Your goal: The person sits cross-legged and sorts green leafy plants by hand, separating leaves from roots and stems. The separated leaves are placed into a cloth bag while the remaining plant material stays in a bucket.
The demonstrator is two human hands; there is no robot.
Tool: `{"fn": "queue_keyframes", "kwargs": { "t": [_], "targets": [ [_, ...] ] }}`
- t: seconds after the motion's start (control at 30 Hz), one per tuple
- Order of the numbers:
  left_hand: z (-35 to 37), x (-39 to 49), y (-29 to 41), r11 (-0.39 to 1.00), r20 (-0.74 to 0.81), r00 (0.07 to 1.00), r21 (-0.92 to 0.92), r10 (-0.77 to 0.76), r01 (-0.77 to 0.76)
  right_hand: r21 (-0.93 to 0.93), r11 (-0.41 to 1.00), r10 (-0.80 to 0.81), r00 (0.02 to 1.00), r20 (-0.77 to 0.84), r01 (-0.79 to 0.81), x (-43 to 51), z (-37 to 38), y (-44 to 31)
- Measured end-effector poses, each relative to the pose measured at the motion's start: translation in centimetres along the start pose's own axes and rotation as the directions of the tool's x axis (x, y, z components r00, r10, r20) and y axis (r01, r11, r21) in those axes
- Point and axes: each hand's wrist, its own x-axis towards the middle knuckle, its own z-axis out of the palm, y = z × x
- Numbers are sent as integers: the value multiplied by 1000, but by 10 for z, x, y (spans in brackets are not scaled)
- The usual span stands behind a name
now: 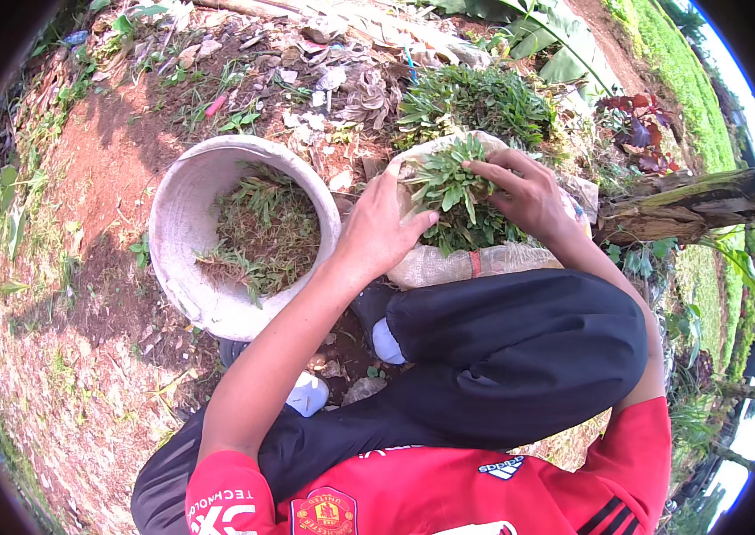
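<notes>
A woven sack (441, 265) with a rolled-down rim stands before my knee, holding green leafy grass plants (461, 227). Over it, my right hand (528, 190) has its thumb and fingers at a tuft of leafy grass (451, 170); whether they pinch it is not clear. My left hand (384, 224) is at the sack's left side, fingers apart, its thumb near the leaves and its fingertips by the rim. To the left, a whitish round bucket (180, 221) holds uprooted grass with roots and soil (267, 241).
A heap of green plants (484, 100) lies beyond the sack. A cut trunk (685, 204) lies at the right, with a large banana leaf (558, 47) above. Dry leaves, stones and a pink scrap (216, 105) are scattered on the reddish soil.
</notes>
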Motion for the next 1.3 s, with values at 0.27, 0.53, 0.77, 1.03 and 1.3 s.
{"fn": "queue_keyframes", "kwargs": {
  "t": [0.27, 0.53, 0.77, 1.03, 1.3],
  "targets": [
    [39, 10, -35, 923, -115, 940, -261, -320, 282, 9, 977, 208, 962, 177, -213, -56, 41, -4],
    [48, -1, -24, 837, -126, 974, -539, -186, 91, -168, 982, 147, 907, 395, -86, -50, 68, -24],
    [29, -3, -22, 830, -172, 961, -551, -217, 89, -203, 978, 119, 912, 393, -40, -56, 99, -4],
    [-35, -15, -5, 968, -115, 991, -235, 64, -90, -48, 984, 172, 864, 474, -170, 38, 18, -36],
    [-168, -60, -80, 652, -67, 853, 614, -518, 445, 433, 877, -376, 856, 354, 206, 198, 4, -111]
  ]
}}
